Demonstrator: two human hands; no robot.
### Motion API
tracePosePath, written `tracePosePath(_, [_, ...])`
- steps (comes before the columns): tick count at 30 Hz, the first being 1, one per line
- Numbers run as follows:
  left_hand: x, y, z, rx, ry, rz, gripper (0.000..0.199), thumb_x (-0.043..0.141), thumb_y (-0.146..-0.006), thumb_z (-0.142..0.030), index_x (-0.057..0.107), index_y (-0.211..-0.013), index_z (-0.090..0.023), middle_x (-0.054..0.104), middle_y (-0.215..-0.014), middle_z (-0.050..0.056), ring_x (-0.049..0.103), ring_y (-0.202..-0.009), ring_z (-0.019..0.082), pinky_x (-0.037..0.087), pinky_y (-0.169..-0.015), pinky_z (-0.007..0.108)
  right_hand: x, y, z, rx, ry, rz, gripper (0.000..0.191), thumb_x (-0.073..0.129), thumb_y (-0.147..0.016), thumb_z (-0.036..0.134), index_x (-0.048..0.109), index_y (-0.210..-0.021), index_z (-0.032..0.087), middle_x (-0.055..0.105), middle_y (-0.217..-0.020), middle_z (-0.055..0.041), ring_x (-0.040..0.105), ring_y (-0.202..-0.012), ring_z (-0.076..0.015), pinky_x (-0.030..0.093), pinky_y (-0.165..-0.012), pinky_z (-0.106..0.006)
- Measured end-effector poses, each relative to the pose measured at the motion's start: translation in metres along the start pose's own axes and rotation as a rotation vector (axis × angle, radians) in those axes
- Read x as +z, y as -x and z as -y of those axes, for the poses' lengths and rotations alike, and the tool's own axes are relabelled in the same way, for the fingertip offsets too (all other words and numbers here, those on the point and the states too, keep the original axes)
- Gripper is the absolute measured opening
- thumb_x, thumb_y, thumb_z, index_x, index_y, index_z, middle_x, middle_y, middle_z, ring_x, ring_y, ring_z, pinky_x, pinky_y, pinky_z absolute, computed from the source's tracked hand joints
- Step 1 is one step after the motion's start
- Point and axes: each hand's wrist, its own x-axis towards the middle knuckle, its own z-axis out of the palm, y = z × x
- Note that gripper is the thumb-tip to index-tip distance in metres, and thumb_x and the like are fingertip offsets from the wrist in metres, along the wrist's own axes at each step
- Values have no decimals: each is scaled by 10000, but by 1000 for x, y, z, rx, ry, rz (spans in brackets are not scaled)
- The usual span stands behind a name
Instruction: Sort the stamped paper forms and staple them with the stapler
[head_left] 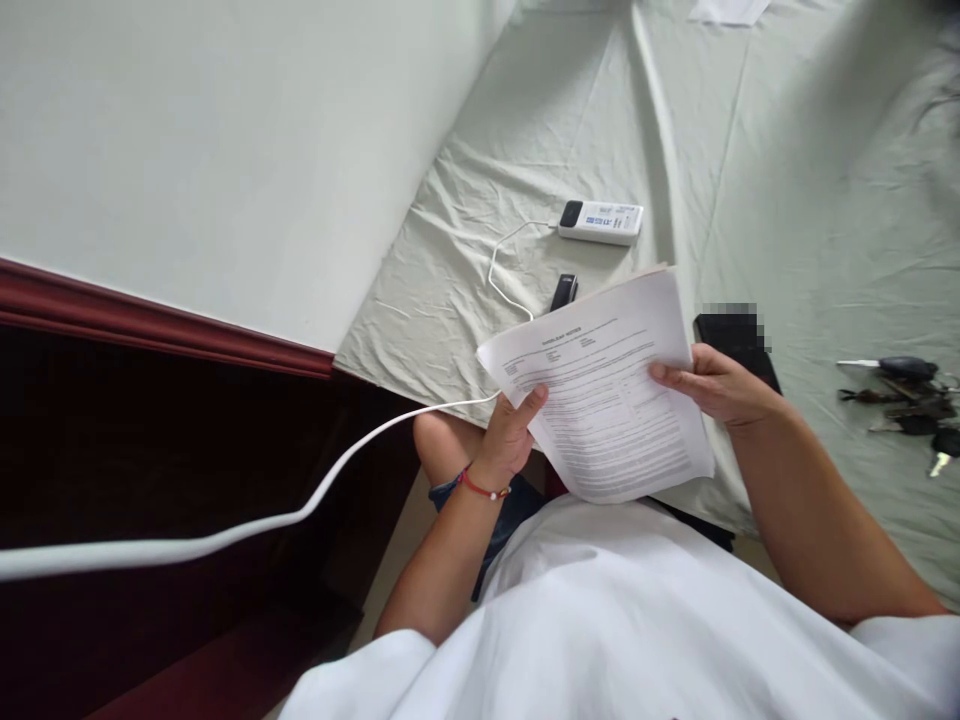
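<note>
Both hands hold a stack of printed paper sheets (600, 410) above the cloth's near edge, close to my white shirt. My left hand (512, 430) grips the lower left edge, its thumb on top and its fingers hidden beneath. At the right edge, my right hand (724, 385) pinches the sheets, thumb on the printed face and the other fingers mostly behind. The sheets are tilted and bow slightly. Just past their top edge lies a small black stapler-like object (564, 291), partly covered by the paper.
A white power bank (600, 222) lies on the wrinkled green cloth (787, 200), with a white cable (300, 515) running left past my arm. A dark object (735, 335), partly pixelated, sits by my right hand. Keys (911, 395) lie far right. A wall (225, 150) borders the left.
</note>
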Motion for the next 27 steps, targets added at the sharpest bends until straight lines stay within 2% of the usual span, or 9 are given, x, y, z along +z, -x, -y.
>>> tracePosePath(6, [-18, -3, -1, -66, -21, 64, 682, 964, -636, -499, 743, -1243, -280, 766, -1275, 94, 664, -1289, 357, 519, -1122, 515, -1, 0, 2, -6, 129, -15, 348, 770, -868, 541, 833, -998, 225, 818, -1026, -44, 772, -997, -299, 638, -867, -414])
tracePosePath(10, [-20, -4, 1, -75, -115, 104, 657, 952, -688, -419, 727, -1284, -252, 761, -1287, 91, 640, -1322, 344, 498, -1149, 514, 1, -7, 6, -18, 236, 11, 400, 755, -872, 557, 816, -1049, 204, 809, -1065, -71, 762, -1013, -312, 629, -887, -436])
tracePosePath(13, [-11, -4, 0, -7, -183, 39, 531, 915, -750, -382, 751, -1237, -247, 765, -1278, 66, 641, -1319, 302, 460, -1190, 480, 9, -17, 22, -132, 431, -305, 499, 697, -915, 547, 710, -1308, 240, 779, -1168, -90, 749, -1039, -315, 624, -897, -488])
tracePosePath(15, [-5, -4, -2, -10, -191, 24, 477, 912, -752, -373, 771, -1184, -230, 771, -1259, 66, 667, -1274, 297, 467, -1182, 471, 19, -23, 42, -310, 641, -590, 555, 644, -961, 482, 580, -1471, 272, 716, -1322, -110, 704, -1159, -327, 582, -992, -544])
tracePosePath(16, [-2, -4, -2, -26, -185, 27, 463, 914, -745, -367, 777, -1162, -221, 774, -1249, 70, 681, -1247, 300, 481, -1165, 472, 25, -26, 53, -434, 757, -663, 550, 630, -973, 430, 556, -1495, 275, 661, -1414, -122, 644, -1269, -346, 529, -1074, -569])
tracePosePath(18, [2, -5, -3, -57, -168, 39, 454, 923, -726, -349, 780, -1135, -212, 779, -1231, 75, 701, -1203, 304, 513, -1123, 471, 41, -31, 76, -605, 946, -586, 471, 583, -1001, 356, 585, -1468, 294, 616, -1476, -112, 501, -1431, -383, 407, -1184, -623])
tracePosePath(22, [6, -8, -1, -75, -155, 61, 456, 943, -690, -335, 781, -1099, -215, 801, -1137, 63, 737, -1096, 298, 556, -1038, 462, 75, -47, 102, -728, 1166, -251, 343, 517, -1025, 271, 684, -1324, 301, 692, -1358, -67, 412, -1495, -368, 298, -1218, -678])
tracePosePath(24, [6, -9, 1, -71, -158, 80, 456, 951, -682, -349, 780, -1082, -214, 807, -1090, 58, 745, -1058, 297, 567, -1006, 460, 86, -56, 103, -710, 1227, -108, 289, 511, -1029, 263, 726, -1221, 245, 733, -1245, -87, 477, -1434, -356, 320, -1197, -645])
tracePosePath(27, [6, -10, 5, -58, -161, 92, 511, 955, -683, -413, 764, -1119, -227, 802, -1105, 59, 740, -1084, 312, 567, -991, 460, 93, -66, 99, -589, 1248, 61, 240, 524, -1022, 245, 752, -1080, 195, 760, -1041, -112, 647, -1156, -312, 453, -1056, -503])
